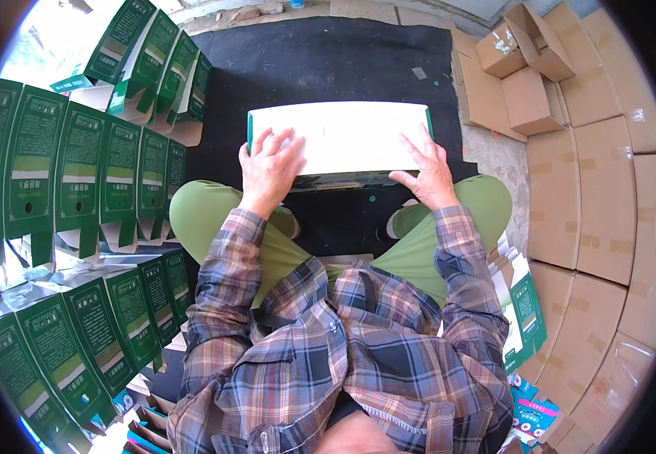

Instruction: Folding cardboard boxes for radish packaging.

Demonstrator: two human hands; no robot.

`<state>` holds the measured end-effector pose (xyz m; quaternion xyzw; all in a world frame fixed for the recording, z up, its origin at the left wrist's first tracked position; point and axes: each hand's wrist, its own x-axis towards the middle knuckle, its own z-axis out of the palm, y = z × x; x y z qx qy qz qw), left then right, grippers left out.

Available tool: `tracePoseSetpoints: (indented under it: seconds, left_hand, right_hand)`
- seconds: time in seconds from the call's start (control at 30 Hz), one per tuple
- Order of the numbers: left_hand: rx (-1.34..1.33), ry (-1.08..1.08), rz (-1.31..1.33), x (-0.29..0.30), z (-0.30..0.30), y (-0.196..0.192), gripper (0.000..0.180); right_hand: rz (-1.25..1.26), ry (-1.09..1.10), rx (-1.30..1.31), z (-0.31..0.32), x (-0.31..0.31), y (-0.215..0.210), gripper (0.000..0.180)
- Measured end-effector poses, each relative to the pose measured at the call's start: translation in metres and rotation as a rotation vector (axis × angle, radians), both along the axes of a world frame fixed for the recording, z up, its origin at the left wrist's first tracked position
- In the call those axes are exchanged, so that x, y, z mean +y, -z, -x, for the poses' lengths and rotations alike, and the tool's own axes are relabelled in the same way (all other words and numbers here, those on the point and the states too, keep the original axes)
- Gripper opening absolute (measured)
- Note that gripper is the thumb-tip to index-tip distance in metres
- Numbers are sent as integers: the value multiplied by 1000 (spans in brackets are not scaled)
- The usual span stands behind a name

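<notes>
A white-topped carton (351,132) with green edges at its two ends lies crosswise in front of my crossed legs, over the black mat. My left hand (269,163) rests on its near left part, palm down, fingers spread and slightly smeared. At the near right corner lies my right hand (428,170), its fingers stretched along the top and its thumb apart, by the near edge. Neither hand wraps round the carton. The carton's near side shows only as a dark, narrow strip, and its underside is hidden.
Rows of green printed cartons (34,163) stand close together on my left, some with open flaps. Brown cardboard boxes (604,189) are packed along my right, with open small boxes (532,98) at the far right. Another green-and-white carton (528,310) leans beside my right elbow. The black mat (320,64) stretches ahead.
</notes>
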<state>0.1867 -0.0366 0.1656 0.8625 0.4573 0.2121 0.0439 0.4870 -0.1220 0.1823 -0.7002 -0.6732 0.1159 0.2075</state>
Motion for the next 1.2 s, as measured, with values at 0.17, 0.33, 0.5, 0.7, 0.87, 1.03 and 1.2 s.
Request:
tracePoseSetpoints:
  seconds: [0.17, 0.33, 0.5, 0.7, 0.87, 1.03, 1.2]
  left_hand:
    - [87, 29, 77, -8, -6, -16, 59]
    - [168, 65, 120, -7, -5, -12, 52]
    - [194, 75, 144, -6, -3, -10, 49]
    - [-23, 3, 110, -5, -5, -13, 54]
    - [-952, -487, 417, 34, 30, 20, 49]
    - [-1200, -410, 1117, 60, 50, 72, 60]
    - [-1311, -353, 1388, 41, 23, 34, 68]
  right_hand:
    - [74, 8, -64, 0, 0, -2, 69]
    - [64, -21, -101, 2, -2, -4, 56]
    - [36, -52, -119, 1, -1, -2, 49]
    - [30, 5, -29, -8, -1, 10, 51]
    - [164, 471, 811, -61, 12, 28, 49]
    - [554, 504, 915, -73, 16, 67, 56]
    - [530, 562, 1053, -76, 8, 59, 64]
